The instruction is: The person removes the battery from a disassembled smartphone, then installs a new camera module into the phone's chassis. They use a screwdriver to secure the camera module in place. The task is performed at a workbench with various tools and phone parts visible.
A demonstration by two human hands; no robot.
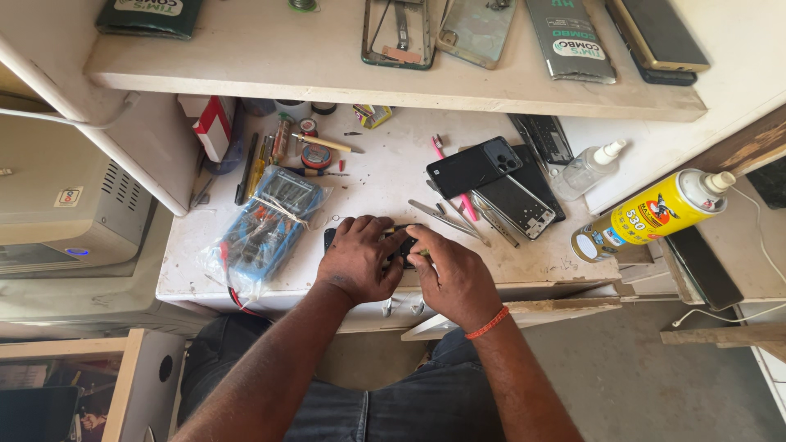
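Cluttered white repair bench, shelf above w/ phone frames. L to R: blue multimeter in plastic wrap, well left of hands. Left hand curled, clamped over dark phone at bench front edge. Right hand closed on small tool, tip hidden. Yellow spray can far right. Prob. mid-disassembly; next needs steady grip, fine tip placement.

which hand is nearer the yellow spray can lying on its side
Right. The right hand is on the dark phone at the bench edge, with the yellow spray can off to its right. The left hand sits on the phone's far side, farther from the can.
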